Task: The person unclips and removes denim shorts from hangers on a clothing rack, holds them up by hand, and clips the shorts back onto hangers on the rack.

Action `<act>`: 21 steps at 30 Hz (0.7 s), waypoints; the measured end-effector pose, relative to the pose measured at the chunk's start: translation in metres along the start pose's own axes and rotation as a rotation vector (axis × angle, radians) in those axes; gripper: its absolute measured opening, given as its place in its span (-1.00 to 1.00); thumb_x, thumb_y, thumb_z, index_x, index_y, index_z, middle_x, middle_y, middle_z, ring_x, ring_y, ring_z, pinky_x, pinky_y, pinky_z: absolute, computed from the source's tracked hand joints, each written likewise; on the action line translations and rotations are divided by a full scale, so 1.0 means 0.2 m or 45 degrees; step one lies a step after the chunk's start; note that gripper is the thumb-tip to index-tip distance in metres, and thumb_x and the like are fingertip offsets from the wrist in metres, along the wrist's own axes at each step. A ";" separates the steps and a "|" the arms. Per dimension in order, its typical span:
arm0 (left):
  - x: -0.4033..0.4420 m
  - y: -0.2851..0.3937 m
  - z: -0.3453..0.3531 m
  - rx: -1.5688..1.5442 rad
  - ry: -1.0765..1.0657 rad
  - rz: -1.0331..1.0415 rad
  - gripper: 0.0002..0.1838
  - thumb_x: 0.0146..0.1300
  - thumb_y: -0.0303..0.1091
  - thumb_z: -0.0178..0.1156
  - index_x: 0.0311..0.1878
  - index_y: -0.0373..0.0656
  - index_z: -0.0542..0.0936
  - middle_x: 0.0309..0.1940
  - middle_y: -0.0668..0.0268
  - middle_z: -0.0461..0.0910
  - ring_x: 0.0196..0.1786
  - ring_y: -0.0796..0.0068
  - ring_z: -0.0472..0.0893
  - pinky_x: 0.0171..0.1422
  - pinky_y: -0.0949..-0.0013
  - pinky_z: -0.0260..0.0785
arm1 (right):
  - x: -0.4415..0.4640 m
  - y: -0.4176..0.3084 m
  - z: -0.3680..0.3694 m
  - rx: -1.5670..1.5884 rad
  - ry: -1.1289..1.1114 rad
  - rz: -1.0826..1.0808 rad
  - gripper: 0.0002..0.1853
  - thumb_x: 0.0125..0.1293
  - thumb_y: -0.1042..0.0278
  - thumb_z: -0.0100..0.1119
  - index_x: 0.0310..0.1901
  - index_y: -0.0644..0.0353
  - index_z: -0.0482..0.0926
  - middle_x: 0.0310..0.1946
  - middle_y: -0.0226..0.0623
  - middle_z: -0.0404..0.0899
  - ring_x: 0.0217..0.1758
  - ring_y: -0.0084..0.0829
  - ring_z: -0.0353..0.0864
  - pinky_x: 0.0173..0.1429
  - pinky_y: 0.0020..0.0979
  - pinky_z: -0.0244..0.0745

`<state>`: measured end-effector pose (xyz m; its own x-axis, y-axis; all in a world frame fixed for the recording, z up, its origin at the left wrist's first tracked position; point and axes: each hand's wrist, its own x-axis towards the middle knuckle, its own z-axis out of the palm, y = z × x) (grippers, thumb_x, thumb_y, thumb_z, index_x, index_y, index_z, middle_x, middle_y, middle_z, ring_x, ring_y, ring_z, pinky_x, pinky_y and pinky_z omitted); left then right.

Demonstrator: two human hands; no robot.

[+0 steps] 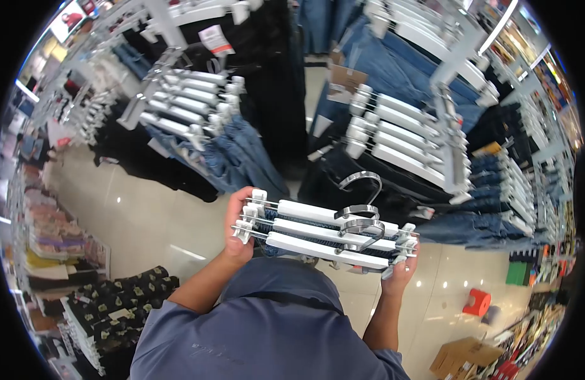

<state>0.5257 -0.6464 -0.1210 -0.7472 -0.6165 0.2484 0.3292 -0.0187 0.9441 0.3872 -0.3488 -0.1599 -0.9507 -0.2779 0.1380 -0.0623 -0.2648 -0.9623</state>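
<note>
Clip hangers: three, probably stiff, light.
Denim between hands: likely soft, heavier.
Left hand: grasping clip ends, likely best hold.
Right hand: grasping opposite ends.

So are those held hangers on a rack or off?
Off: the left hand and right hand hold the hangers by their ends; the hooks stick up free.

No text can be read: the script on the shirt and the tag are too blurred.
</note>
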 end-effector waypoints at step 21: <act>0.70 0.37 -1.61 -0.063 -0.030 0.104 0.16 0.06 0.66 -0.03 0.30 -0.37 0.29 0.02 0.22 0.52 0.06 0.43 0.55 0.16 0.38 0.40 | -0.07 0.15 1.79 0.070 -0.026 -0.091 -0.14 0.28 -0.07 0.26 0.40 0.39 0.19 0.27 -0.11 0.41 0.35 -0.27 0.41 0.45 -0.26 0.23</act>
<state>0.6318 -0.9867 -0.0861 -0.7297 -0.5990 0.3298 0.4173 -0.0081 0.9087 0.5083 -0.6836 -0.1059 -0.9381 -0.2749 0.2108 -0.1121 -0.3349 -0.9356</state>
